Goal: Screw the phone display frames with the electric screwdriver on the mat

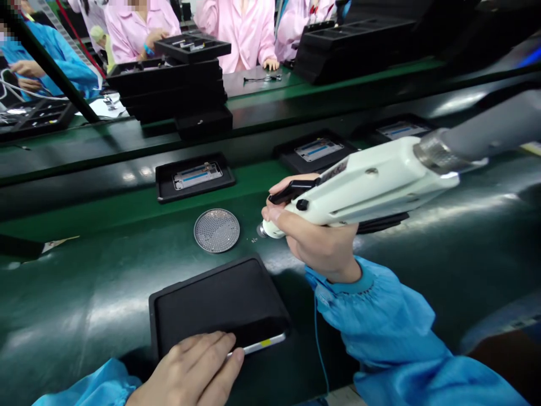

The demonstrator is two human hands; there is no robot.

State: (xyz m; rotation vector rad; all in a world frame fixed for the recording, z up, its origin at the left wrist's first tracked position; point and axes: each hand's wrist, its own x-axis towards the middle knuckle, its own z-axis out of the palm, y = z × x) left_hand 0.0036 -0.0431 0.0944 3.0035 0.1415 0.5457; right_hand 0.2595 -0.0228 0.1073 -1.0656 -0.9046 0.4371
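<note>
My right hand (319, 245) is wrapped round a pale electric screwdriver (372, 186), its fingers by the black lever. The tool's tip points down and left, near a few tiny screws (253, 241) lying loose on the green bench. Beside them sits a round, perforated screw plate (217, 230). Nearer to me is a black padded tray (211, 299). At its front edge my left hand (192, 366) grips a phone (265, 343), thumb along its silver side and fingers over the top. A yellow mark shows on that side; the hand hides the phone's left part.
Black trays with phone frames (198, 176) (319, 149) stand along the back of the bench. Behind a raised ledge are stacked black trays (169, 90) and several people in pink or blue coats. A thick grey sleeve (494, 127) runs from the screwdriver to the upper right.
</note>
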